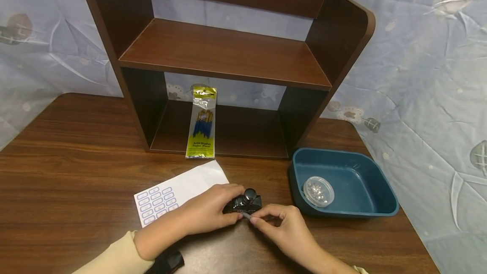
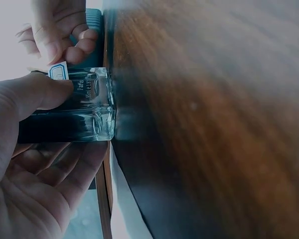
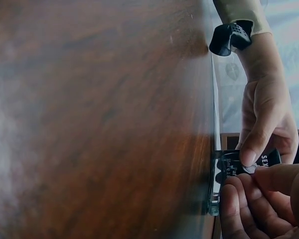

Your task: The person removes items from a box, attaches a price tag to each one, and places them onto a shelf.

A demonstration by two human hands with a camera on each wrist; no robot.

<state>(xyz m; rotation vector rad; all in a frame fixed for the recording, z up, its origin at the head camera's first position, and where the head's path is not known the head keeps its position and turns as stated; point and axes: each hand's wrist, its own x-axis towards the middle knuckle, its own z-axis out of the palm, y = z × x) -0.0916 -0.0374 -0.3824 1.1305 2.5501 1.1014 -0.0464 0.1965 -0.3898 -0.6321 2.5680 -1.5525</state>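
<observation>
A dark glass perfume bottle [image 1: 255, 206] with a round black cap [image 1: 250, 194] stands on the table, held by my left hand [image 1: 211, 208]. In the left wrist view its clear thick base and printed front show, the thumb on the front face and the other fingers behind. My right hand [image 1: 289, 229] pinches a small label [image 2: 58, 71] with a blue border between thumb and index finger. That label overlaps the bottle's front, close to the left thumb tip. The fingers hide part of the label in the right wrist view.
A white sheet of blue-bordered labels [image 1: 201, 176] lies by the left forearm. At right, a blue bin [image 1: 361, 189] holds a clear round container [image 1: 318, 191] of small shiny bits. A brush pack [image 1: 201, 126] leans by the wooden shelf [image 1: 228, 56].
</observation>
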